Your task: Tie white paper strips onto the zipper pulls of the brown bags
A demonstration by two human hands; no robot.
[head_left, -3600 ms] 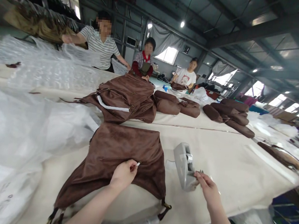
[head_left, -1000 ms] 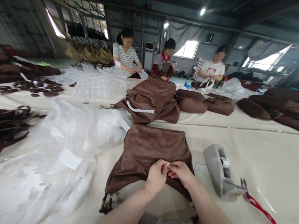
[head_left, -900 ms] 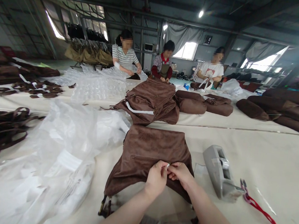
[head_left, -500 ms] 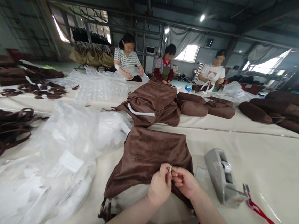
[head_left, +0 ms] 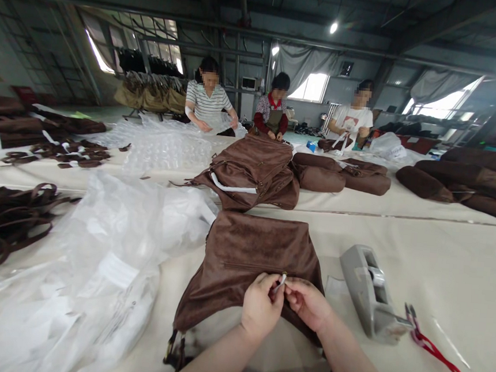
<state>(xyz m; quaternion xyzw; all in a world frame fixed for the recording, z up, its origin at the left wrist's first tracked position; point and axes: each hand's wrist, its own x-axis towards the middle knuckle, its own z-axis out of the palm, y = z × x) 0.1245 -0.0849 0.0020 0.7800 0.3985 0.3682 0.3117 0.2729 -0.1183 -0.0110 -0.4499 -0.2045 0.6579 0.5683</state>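
Observation:
A brown bag (head_left: 256, 242) lies flat on the pale table in front of me, its zipper line running across the middle. Over the zipper's right end, my left hand (head_left: 263, 304) pinches a small white strip (head_left: 281, 281). Close beside it, the fingertips of my right hand (head_left: 307, 304) are pressed together at the same strip, next to a small metal zipper pull (head_left: 284, 274). The fingers hide part of the strip.
A grey tape dispenser (head_left: 371, 295) and red-handled snips (head_left: 441, 356) lie right. Clear plastic bags (head_left: 113, 238) and brown straps (head_left: 5, 223) are left. Beyond are another brown bag (head_left: 253, 169) and three people working across the table.
My left hand has shifted slightly left, and more of the white strip shows, now slanting between the fingers. The zipper pull has come into view. My right hand has barely moved.

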